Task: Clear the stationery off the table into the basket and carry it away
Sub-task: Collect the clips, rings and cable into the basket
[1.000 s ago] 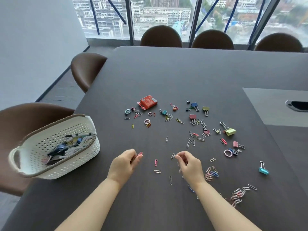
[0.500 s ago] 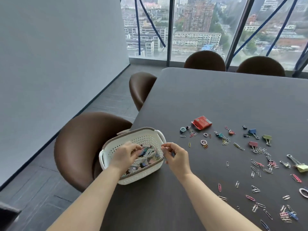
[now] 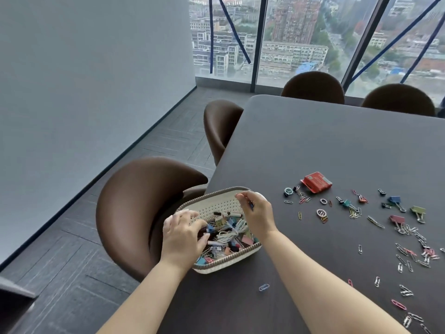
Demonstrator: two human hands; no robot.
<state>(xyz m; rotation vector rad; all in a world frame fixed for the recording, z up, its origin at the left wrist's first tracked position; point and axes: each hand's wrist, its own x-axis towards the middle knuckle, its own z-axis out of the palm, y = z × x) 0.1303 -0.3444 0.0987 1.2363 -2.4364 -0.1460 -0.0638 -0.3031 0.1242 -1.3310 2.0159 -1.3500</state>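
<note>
L hand (image 3: 183, 233) palm-down in basket (image 3: 212, 194), fingers loose, gripping nothing. R hand (image 3: 258, 214) over far rim, fingers curled; grip unclear. Basket at desk (image 3: 313, 141) edge holds clips (image 3: 248, 240) & white cord (image 3: 234, 231).
</note>
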